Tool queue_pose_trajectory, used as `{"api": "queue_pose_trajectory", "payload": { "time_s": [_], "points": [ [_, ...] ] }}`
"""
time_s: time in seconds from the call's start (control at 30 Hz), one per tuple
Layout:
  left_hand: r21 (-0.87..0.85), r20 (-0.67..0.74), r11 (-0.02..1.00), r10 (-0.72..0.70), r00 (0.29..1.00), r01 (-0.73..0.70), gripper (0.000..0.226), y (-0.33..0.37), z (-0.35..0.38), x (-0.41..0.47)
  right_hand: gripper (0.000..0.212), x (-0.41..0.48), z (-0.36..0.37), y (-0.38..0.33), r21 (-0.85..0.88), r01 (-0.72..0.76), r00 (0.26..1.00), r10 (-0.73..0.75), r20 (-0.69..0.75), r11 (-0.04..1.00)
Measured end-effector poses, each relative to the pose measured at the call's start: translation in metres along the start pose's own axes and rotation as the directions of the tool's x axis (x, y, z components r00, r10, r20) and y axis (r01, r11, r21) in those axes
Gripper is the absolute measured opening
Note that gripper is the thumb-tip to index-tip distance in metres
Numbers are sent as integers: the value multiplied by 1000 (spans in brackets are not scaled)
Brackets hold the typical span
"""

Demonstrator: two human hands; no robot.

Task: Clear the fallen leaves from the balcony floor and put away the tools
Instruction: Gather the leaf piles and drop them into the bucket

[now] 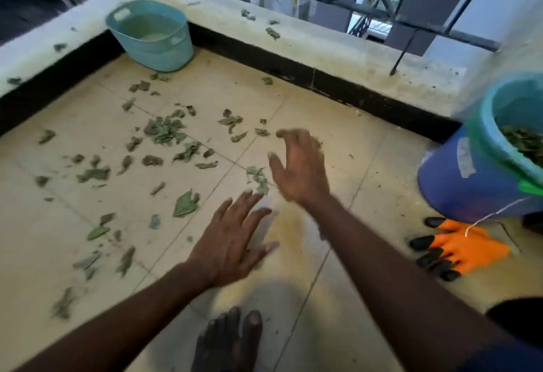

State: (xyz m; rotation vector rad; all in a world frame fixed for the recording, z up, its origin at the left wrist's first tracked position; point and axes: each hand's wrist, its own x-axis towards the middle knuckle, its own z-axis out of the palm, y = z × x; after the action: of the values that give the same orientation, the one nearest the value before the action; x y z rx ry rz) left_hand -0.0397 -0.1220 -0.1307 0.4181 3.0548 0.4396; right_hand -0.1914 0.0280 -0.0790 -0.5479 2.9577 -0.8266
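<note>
Dry green leaves [164,132] lie scattered over the tiled balcony floor [338,254], thickest at the centre left. My left hand [232,242] hovers low over the tiles with fingers spread and nothing in it. My right hand [299,166] is stretched further out, fingers straight, just right of a small clump of leaves [258,177]; it holds nothing. A blue bucket [467,175] with a green rim stands at the right, with leaves inside it [526,142]. An orange glove with black fingertips [458,247] lies on the floor in front of the bucket.
A teal plastic basket [152,36] sits in the far left corner against the ledge [323,42]. A few leaves lie on the ledge, below a metal railing [382,10]. My bare foot [229,339] is at the bottom centre.
</note>
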Motion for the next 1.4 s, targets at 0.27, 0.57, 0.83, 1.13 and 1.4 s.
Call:
{"api": "queue_pose_trajectory", "payload": {
  "time_s": [0.27,0.57,0.83,1.13,1.4],
  "points": [
    [71,264,928,335,904,-365,96,34,81,33,56,-112,47,108,48,-457,803,435,-407,888],
    [79,159,976,189,969,-204,88,17,88,122,89,-82,26,207,-163,-720,684,652,-327,674],
    [24,57,999,-41,998,39,84,-12,76,98,87,-51,55,159,-203,-327,942,334,2,923],
    [-6,215,903,420,882,-429,81,39,86,11,58,-41,55,135,189,-124,965,163,-207,974],
    [207,296,933,228,928,-296,87,-6,80,120,52,-40,55,170,-45,-255,917,227,-326,966]
  ]
}}
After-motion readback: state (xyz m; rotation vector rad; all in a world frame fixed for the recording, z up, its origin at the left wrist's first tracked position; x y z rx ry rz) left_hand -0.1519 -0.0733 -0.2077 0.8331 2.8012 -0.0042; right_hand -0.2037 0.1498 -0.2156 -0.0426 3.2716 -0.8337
